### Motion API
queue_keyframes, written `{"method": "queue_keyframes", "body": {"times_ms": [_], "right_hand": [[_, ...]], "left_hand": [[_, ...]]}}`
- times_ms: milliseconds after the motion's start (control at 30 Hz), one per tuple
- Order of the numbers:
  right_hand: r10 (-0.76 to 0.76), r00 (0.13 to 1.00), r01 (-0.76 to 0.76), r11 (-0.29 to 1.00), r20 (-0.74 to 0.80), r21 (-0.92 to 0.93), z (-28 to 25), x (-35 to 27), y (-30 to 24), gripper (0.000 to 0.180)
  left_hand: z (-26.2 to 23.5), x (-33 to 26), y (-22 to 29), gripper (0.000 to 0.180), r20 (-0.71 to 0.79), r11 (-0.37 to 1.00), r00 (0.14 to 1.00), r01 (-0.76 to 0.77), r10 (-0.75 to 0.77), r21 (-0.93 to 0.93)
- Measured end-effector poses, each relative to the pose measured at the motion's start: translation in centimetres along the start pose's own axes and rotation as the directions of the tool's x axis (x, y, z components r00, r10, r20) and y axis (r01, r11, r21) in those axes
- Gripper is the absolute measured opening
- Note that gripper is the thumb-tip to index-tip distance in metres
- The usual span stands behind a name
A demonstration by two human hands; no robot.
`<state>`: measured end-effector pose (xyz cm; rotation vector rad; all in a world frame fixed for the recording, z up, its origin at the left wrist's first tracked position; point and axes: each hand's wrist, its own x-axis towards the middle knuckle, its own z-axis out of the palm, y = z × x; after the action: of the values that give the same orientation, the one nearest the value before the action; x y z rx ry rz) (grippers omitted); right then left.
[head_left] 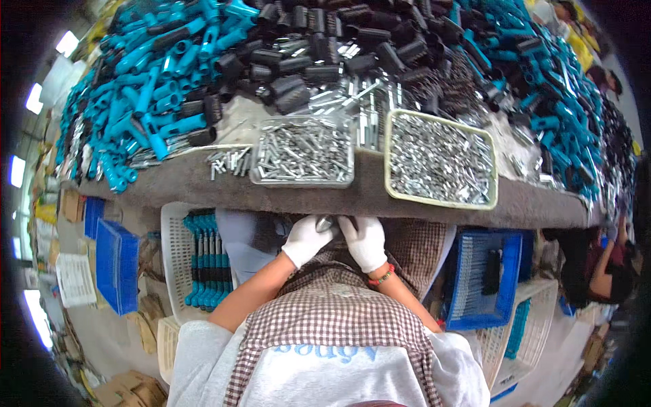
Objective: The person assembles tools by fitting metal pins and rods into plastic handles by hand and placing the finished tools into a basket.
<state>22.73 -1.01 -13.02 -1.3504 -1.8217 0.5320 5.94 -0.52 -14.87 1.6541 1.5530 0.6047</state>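
Note:
My left hand (309,240), in a white glove, is closed around a grey, shiny metal piece (325,222) just below the table's front edge. Close beside it on the right is my gloved right hand (366,243), its fingers bent inward. A small dark part shows at those fingertips, too little of it to name. Above my hands on the table stand a clear plastic tray (302,182) of small metal pins and a cream tray (442,201) filled with short silvery metal parts.
Heaps of teal plastic handles (146,95) and black sleeves (291,88) cover the table beyond the trays. At my left, a white crate (175,258) holds a row of teal-and-black tools. Blue crates (485,278) stand at my right. Another person (603,264) sits at the far right.

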Motion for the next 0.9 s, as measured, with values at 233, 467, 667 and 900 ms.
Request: {"method": "queue_keyframes", "body": {"times_ms": [233, 467, 667, 900], "right_hand": [[0.103, 0.982, -0.091, 0.993, 0.158, -0.080, -3.5, 0.0, -1.8, 0.023], [-0.235, 0.841, 0.167, 0.970, 0.488, 0.178, -15.1, 8.3, -11.2, 0.019], [-0.382, 0.874, 0.480, 0.776, 0.300, -0.409, -13.2, 21.0, -6.8, 0.015], [-0.299, 0.617, 0.778, 0.371, 0.728, -0.507, -8.4, 26.9, -3.9, 0.024]], "left_hand": [[-2.6, -0.3, 1.9, 0.041, 0.099, 0.974, 0.995, -0.007, -0.016, 0.225], [-4.1, -3.2, 2.1, 0.038, 0.253, 0.978, 0.965, 0.011, -0.065, 0.209], [-5.6, -3.2, 4.6, 0.046, 0.270, 0.988, 0.952, -0.152, 0.142, 0.016], [-7.5, -3.8, 3.9, 0.047, 0.321, 0.995, 0.942, -0.095, 0.100, -0.032]]}}
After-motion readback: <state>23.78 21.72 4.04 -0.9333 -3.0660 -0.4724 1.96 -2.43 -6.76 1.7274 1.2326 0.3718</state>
